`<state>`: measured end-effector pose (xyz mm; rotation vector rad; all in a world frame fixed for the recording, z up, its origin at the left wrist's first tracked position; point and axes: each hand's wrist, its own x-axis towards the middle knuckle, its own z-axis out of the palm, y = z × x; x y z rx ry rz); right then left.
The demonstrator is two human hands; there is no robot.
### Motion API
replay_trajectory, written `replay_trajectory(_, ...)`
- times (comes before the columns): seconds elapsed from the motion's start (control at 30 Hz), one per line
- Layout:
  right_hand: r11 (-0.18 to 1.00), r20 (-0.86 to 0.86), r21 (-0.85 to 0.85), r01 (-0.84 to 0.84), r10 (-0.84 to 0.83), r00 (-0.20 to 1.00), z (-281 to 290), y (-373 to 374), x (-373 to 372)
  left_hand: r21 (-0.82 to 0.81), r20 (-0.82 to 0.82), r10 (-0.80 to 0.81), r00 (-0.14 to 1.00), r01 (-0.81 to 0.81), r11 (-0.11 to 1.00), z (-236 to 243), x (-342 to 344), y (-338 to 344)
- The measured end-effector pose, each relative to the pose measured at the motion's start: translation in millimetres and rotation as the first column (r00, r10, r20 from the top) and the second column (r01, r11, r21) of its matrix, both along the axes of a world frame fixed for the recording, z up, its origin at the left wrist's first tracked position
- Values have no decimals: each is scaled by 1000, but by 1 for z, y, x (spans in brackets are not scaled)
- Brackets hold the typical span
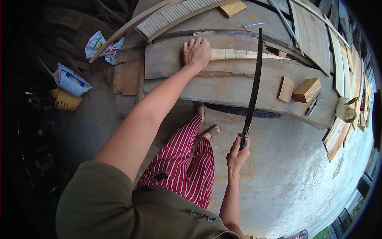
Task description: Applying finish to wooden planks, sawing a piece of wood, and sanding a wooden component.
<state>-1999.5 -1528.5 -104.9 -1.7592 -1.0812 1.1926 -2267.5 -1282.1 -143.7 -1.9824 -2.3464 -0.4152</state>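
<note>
My left hand [197, 52] presses on the left end of a pale wooden strip [232, 54], its fingers bent over the wood. Pencil-like cross lines mark the strip, which lies along a wide grey-brown board [163, 59]. In my right hand [238, 154] is the handle of a hand saw [255, 79] with a long dark blade. The blade points up and away, teeth facing left, and passes in front of the strip's right part. Whether it touches the wood I cannot tell. Part of the strip is hidden under my left hand.
Two wood blocks [307, 91] [286, 89] and dark pens [313, 104] lie at the bench's right. A curved, slatted wooden piece [179, 16], a small block [233, 8] and a blue pen [254, 24] are behind. Bags [71, 79] stand left; planks [311, 36] lean right.
</note>
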Motion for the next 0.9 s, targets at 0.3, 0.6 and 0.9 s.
replay_trajectory(0.3,972,192,3,-236,231,954,4,6,-24,1,39,60,997,-60,998,-4,32,18)
replay_trajectory(0.6,952,343,-3,-306,288,894,-6,2,-35,-83,16,111,994,-109,991,-1,36,22)
replay_trajectory(0.9,936,334,-62,-348,348,876,3,-2,-39,-85,1,99,995,-99,991,-3,34,23)
